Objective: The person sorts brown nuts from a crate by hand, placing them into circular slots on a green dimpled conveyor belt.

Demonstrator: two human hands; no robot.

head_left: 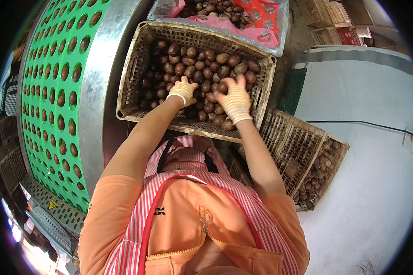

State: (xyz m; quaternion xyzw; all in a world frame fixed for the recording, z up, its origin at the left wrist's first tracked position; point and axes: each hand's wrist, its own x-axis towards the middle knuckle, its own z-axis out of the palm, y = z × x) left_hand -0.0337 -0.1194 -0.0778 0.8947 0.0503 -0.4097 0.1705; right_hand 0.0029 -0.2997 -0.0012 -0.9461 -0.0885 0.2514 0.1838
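In front of me stands a weathered plastic crate [133, 68] full of round, dark brown-purple passion fruits [202, 64]. Striped cream-and-orange half-gloves cover both my hands, leaving the fingers bare. My left hand [184, 90] rests on the fruits at the middle of the crate, with fingers apart and no fruit visibly gripped. To its right, my right hand [237, 96] has thumb and fingers around a single passion fruit [222, 87]. That hand is slightly blurred.
A green sorting conveyor [55, 105] with fruits in its oval holes runs along the left, beside a metal edge [98, 82]. Beyond the crate, a plastic-lined container [280, 27] holds more fruits. Another crate [303, 137] with fruits stands at right, near a pale wall [367, 178].
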